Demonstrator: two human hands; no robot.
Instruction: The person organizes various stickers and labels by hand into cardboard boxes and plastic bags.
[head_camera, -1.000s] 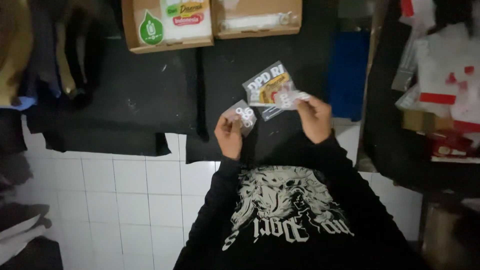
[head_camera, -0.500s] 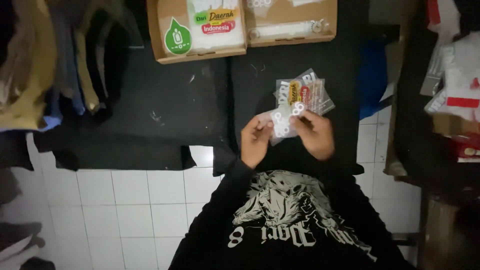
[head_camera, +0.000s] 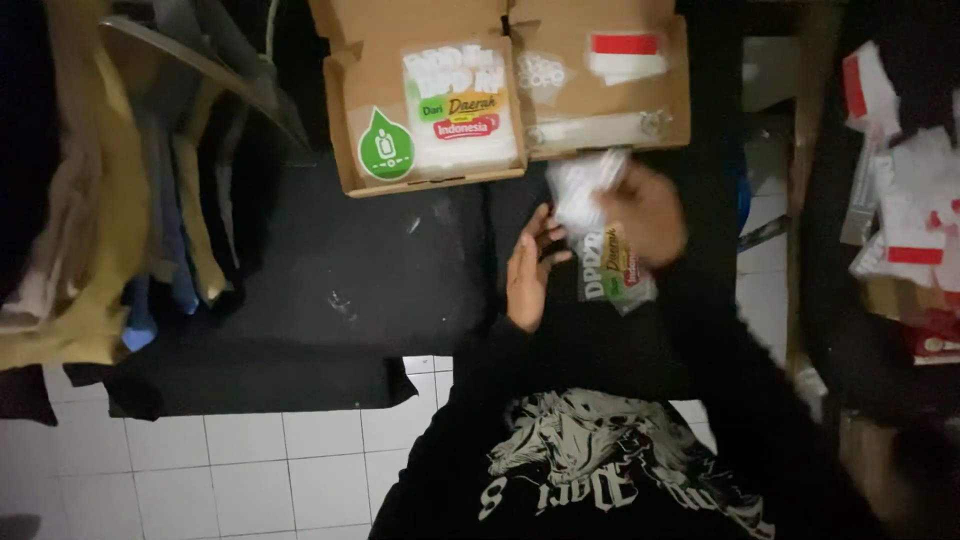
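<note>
While the left hand rests flat and open on the black cloth spread over the floor, nothing being gripped by it, a bundle of clear plastic sticker sheets with white, green and red printing is held in the right hand. The right hand is motion-blurred; its fingers appear closed round the upper part of the bundle, though how tightly cannot be told. The bundle is located just below the two shallow brown cardboard trays, in which further stickers are already laid out. Sorting is judged to be underway: some stickers lie in the trays, the bundle in hand is not yet set down. More red-and-white packets are noted at right.
</note>
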